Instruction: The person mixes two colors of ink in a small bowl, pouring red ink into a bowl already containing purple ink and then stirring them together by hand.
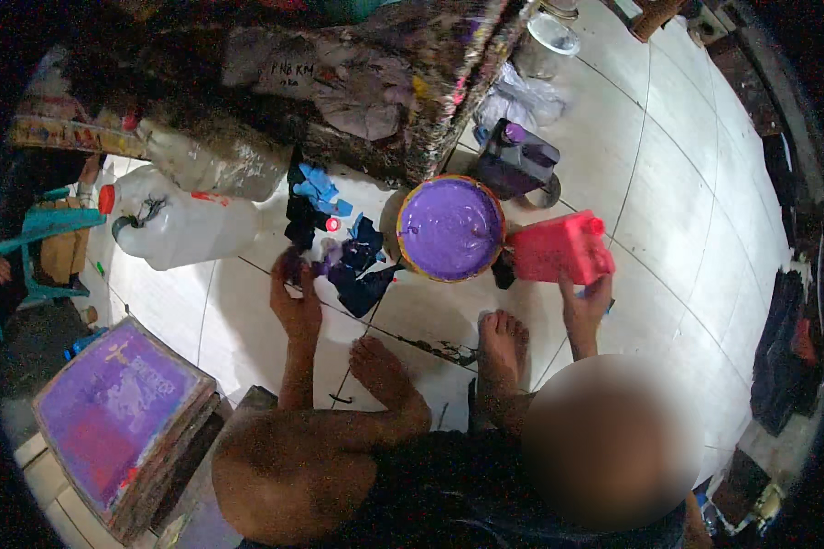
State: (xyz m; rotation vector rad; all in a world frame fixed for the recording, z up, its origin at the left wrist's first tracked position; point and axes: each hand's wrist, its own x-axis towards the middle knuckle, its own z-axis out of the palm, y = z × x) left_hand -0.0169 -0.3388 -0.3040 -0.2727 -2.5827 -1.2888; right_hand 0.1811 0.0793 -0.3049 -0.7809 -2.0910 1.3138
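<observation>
My left hand [296,297] has its fingers closed around a small purple-stained cloth [293,265], low over the floor. Beside it lies a heap of dark and blue fabric scraps [362,274], some smeared with purple. My right hand [588,306] grips the near end of a red plastic jerrycan [558,245], which has a red cap. Between my hands stands a round bucket [498,197] with a yellowish-brown rim, holding thick purple paint [453,224]. The can is close to the bucket's right side. What lies inside my left palm is hidden.
A dark jerrycan [517,160] with a purple cap stands behind the bucket. A large translucent jug [188,224] lies at left, near a teal stool [50,229]. A purple-stained printing frame [124,403] sits at lower left. My bare feet [504,343] rest before the bucket.
</observation>
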